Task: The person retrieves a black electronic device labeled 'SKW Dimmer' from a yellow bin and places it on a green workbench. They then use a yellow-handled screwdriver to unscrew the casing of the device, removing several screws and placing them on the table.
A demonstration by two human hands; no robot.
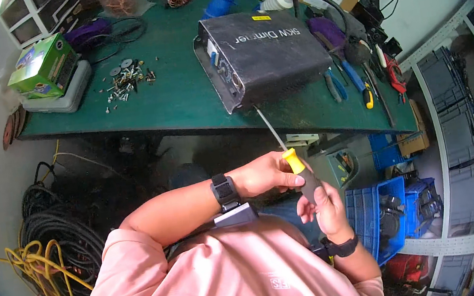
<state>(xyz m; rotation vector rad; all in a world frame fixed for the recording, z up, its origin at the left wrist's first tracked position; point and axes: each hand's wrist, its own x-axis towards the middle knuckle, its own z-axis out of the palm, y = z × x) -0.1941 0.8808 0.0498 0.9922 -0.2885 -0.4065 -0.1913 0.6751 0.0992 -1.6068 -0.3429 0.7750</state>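
Observation:
Both my hands are on a long screwdriver (pixel 293 162) with a yellow and dark handle. My left hand (pixel 268 174) grips the yellow collar, its thumb along the handle. Lower down, my right hand (pixel 327 208) holds the handle's end, some of its fingers curled. The shaft points up and away, its tip meeting the near lower edge of a black metal box (pixel 266 53). That box lies on the green workbench (pixel 164 106) close to its front edge, with connectors on its left side. Whether the tip sits in a screw is too small to tell.
Loose screws and washers (pixel 128 81) lie left of the box. A green carton (pixel 44 66) rests on a grey case (pixel 63 93). Pliers (pixel 334 86) and other tools lie to the right. Coiled cables (pixel 49 235) fill the floor at left; a blue crate (pixel 379 213) stands at right.

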